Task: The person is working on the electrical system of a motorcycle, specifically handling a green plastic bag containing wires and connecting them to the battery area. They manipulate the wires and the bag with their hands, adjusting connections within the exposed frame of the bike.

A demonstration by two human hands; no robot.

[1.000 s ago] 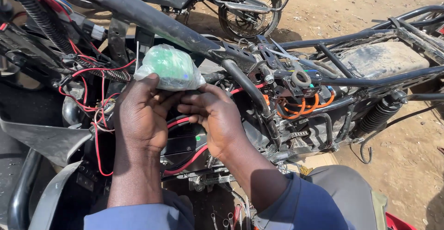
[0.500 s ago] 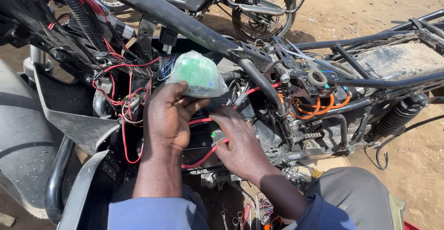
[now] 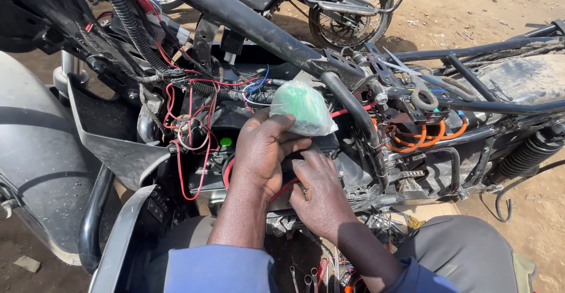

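Rt hand [image 3: 321, 193] lower now, fingertips hidden.

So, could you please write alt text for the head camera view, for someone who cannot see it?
Two bare hands work inside a stripped motorcycle frame: the left hand holds a green part wrapped in clear plastic, while the right hand reaches among red wires just below. Orange cables sit to the right, and another motorcycle stands on sandy ground behind.

Frame tube [image 3: 259, 28]: matt black painted metal, scuffed. Wrapped part [image 3: 303, 107]: green, in clear crinkled glossy plastic film. Wires [image 3: 188, 122]: smooth red plastic insulation. Cables [image 3: 412, 143]: glossy orange sheathing. Sleeve [image 3: 218, 269]: blue woven cloth.
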